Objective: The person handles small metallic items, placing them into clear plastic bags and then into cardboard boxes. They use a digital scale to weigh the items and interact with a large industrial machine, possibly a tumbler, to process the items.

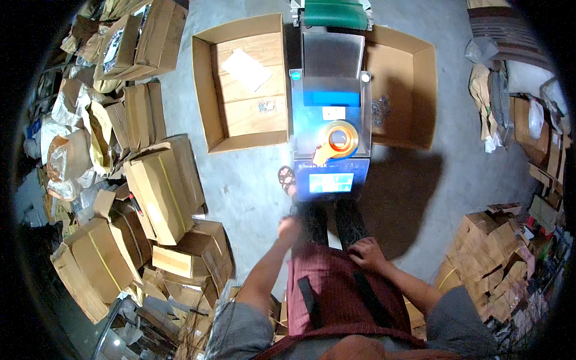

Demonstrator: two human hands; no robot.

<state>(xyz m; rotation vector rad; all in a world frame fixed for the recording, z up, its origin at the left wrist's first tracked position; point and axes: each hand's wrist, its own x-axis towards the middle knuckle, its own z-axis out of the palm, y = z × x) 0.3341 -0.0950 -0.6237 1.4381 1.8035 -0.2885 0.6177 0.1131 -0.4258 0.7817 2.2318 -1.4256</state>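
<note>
My left hand [289,229] hangs in front of my left leg, just short of the machine. Its fingers look curled but are smeared, so I cannot tell whether anything is in them. My right hand [367,255] rests on my right thigh at the edge of the maroon apron [345,291], its fingers laid out with nothing in them. Ahead of my legs stands a blue and grey packing machine [303,135] with a lit screen [331,182] on its near face. A yellow-orange tape roll [354,141] lies on its top.
An open cardboard box [207,114] left of the machine holds a white sheet and a small packet. Another open box [423,96] on the right holds small dark pieces. A green conveyor belt [334,15] lies beyond. Stacked cartons [162,192] line the left; cardboard scraps [480,252] lie right.
</note>
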